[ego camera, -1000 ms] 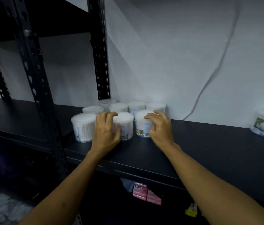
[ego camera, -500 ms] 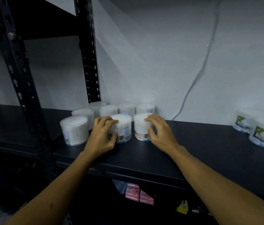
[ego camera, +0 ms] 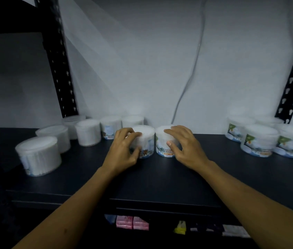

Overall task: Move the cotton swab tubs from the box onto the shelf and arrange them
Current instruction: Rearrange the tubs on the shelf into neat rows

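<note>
Tubs mid-shelf under 2 hands, bare board toward front edge.

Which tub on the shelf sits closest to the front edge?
The far-left tub, standing alone ahead of the left-hand cluster; every other tub sits farther back toward the wall.

Two bare forearms reach in from the bottom edge, with no sleeve, watch, band or ring showing on either. The left hand has short nails and slim fingers, its knuckles ridged across the back. A small dark mark sits on the left forearm, well behind the grip, towards the elbow. The right hand shows a short, pale thumbnail. The picture is soft, so finer detail is lost.
</note>
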`<action>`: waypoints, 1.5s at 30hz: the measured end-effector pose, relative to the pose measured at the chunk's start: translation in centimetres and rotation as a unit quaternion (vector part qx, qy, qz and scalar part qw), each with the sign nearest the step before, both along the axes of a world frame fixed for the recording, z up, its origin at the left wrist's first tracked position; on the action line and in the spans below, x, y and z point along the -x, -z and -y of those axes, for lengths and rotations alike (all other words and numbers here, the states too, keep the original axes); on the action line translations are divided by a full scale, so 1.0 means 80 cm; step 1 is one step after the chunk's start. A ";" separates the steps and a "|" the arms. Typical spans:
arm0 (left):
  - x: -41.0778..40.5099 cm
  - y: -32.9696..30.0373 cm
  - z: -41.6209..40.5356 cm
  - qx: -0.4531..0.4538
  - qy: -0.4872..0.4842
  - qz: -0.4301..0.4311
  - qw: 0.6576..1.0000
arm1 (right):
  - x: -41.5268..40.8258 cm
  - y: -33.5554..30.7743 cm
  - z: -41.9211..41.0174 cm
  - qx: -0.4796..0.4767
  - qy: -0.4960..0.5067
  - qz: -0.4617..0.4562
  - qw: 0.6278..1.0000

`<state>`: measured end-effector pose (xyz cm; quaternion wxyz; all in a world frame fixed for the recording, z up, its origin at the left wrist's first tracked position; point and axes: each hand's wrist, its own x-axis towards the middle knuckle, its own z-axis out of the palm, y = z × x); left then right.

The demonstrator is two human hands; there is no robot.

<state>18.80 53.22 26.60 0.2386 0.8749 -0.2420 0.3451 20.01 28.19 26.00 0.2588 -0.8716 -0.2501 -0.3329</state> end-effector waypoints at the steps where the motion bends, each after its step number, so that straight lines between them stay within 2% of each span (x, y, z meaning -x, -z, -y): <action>1: -0.003 -0.001 0.010 0.000 0.008 -0.001 1.000 | -0.001 0.000 0.011 0.000 0.011 -0.004 1.000; 8: -0.037 -0.004 0.082 -0.008 0.049 -0.013 0.999 | -0.013 0.001 0.077 -0.018 0.070 -0.016 0.997; 13: -0.072 -0.004 0.129 -0.006 0.065 0.002 0.998 | -0.032 0.001 0.116 -0.013 0.115 0.014 0.993; 16: -0.091 -0.003 0.155 0.026 0.085 -0.001 0.996 | -0.041 -0.001 0.134 -0.042 0.118 -0.006 0.992; 20: -0.119 -0.003 0.183 0.019 0.091 0.007 0.996 | -0.057 -0.002 0.148 -0.067 0.142 -0.009 0.988; 31: -0.151 0.002 0.224 0.099 0.096 0.003 0.990 | -0.082 -0.007 0.164 0.007 0.202 0.044 0.978; 35: -0.153 0.004 0.219 0.105 0.102 -0.015 0.989 | -0.082 -0.006 0.162 0.017 0.202 0.030 0.979; 39: -0.153 0.007 0.210 0.074 0.121 -0.026 0.989 | -0.081 -0.010 0.164 0.007 0.207 0.030 0.978; 43: -0.157 0.006 0.202 0.152 0.135 -0.040 0.978 | -0.080 -0.017 0.167 0.008 0.205 0.024 0.978; 45: -0.156 0.007 0.201 0.185 0.143 -0.082 0.969 | -0.078 -0.022 0.168 0.008 0.203 0.013 0.979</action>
